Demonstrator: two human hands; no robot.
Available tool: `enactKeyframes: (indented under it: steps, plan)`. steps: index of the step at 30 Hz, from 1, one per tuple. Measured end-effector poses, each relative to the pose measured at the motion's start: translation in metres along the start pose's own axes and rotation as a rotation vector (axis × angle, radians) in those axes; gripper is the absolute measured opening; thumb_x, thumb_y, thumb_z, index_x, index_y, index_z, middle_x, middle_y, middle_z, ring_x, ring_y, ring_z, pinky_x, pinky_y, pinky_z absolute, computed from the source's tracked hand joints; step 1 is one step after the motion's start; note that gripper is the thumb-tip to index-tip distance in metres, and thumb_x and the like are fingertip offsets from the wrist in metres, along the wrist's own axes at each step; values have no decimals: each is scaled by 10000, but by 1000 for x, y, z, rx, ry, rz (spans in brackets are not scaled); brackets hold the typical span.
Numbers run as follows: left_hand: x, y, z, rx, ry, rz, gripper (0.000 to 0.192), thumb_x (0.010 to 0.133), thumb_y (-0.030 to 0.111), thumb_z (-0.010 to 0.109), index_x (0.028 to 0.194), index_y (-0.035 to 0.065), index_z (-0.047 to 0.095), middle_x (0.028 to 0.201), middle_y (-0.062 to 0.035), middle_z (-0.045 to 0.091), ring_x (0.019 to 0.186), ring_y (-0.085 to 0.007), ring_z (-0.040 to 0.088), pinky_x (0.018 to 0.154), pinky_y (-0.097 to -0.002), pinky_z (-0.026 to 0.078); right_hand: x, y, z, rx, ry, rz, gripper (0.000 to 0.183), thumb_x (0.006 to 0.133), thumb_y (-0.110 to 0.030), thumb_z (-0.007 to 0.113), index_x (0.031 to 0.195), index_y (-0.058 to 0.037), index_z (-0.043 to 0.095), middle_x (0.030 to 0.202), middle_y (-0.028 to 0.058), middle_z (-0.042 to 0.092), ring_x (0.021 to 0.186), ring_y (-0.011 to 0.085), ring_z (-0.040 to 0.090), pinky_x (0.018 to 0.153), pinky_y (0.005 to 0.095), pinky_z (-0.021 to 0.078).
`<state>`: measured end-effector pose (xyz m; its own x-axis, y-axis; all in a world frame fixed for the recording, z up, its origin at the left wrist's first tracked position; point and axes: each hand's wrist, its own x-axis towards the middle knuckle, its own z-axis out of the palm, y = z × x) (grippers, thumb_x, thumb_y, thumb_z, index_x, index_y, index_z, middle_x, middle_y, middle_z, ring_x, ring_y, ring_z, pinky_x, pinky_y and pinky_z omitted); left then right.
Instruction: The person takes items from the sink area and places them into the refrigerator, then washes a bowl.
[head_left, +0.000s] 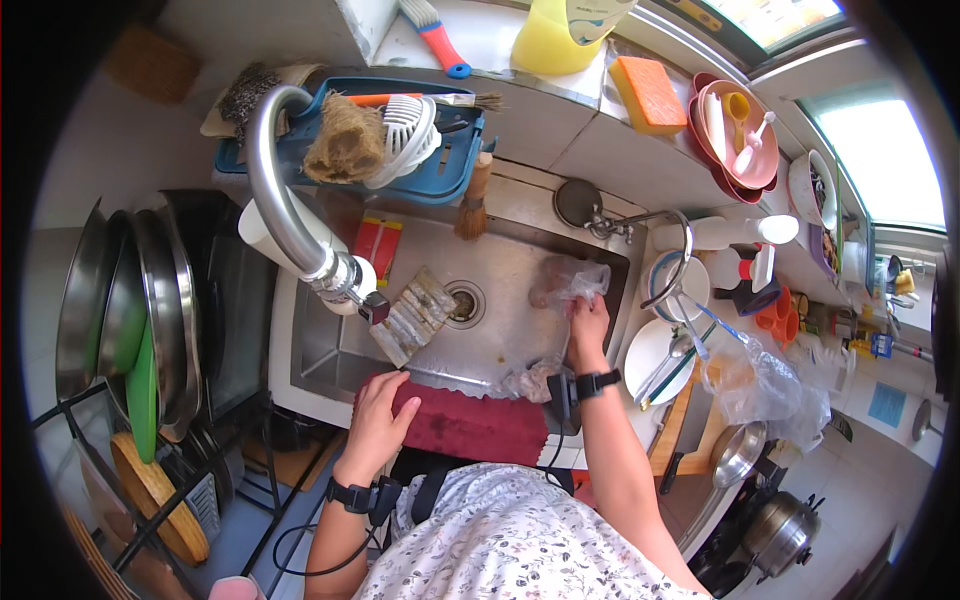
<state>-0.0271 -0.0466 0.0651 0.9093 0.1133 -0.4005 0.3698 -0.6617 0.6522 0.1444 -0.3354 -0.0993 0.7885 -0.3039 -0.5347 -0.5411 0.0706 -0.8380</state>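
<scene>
My right hand (588, 330) grips a crumpled clear plastic bag (571, 279) at the right side of a stainless steel sink (506, 330). Whether the bag holds anything is hard to tell. My left hand (381, 420) rests on a dark red cloth (469, 424) over the sink's front edge, fingers apart and holding nothing. Just beyond its fingertips lies a slab of silvery strips, possibly fish pieces (414, 316), left of the drain (465, 304). Behind that is a red and yellow packet (377, 247). More crumpled plastic (536, 379) lies near my right wrist.
A curved faucet (264, 165) overhangs the sink's left. Behind stands a blue rack (442, 176) with a loofah and brushes. To the right are a white plate (651, 356) with utensils, a cleaver (691, 424) on a wooden board, and a hanging plastic bag (757, 382). Pans (112, 300) stand left.
</scene>
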Motion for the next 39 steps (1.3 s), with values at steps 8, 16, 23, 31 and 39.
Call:
enactKeyframes:
  steps: [8,16,23,31,39]
  plan:
    - [40,28,21,-96,-87,161,399,849,170,623,1193,-7,525,1187,-169,531,1112,-342,498,957,-381,397,-85,-49,-22,-63,-160,-78,161,908,-36,491,1044,-4,572,856,0,596,756,70,527,691,222,435]
    - [65,57,58,-57,-209,293,813,746,162,718,1413,41,270,1354,-191,375,1265,-366,346,1048,-442,298,-167,-76,-6,-398,-358,-221,142,896,-66,559,1017,5,580,814,16,606,739,71,540,654,244,457]
    - [69,21,108,-50,84,485,609,852,295,599,1357,49,363,1349,-125,449,1270,-331,393,1075,-449,280,-216,-92,21,-534,-591,-640,216,749,-57,625,945,-21,542,909,157,576,875,352,575,735,405,487]
    - [51,-14,101,-1043,-61,-283,476,948,344,494,1312,50,405,1299,-111,494,1185,-272,490,1020,-401,385,-226,-103,19,-430,-705,-489,337,836,-180,620,1101,0,514,965,167,578,911,347,572,767,400,481]
    - [54,15,82,-1488,-25,-610,398,995,292,411,1283,20,443,1262,-111,519,1142,-231,527,980,-367,441,-183,-73,-48,-475,-294,-252,368,854,-161,630,1176,-11,535,1032,144,614,799,233,626,703,330,511]
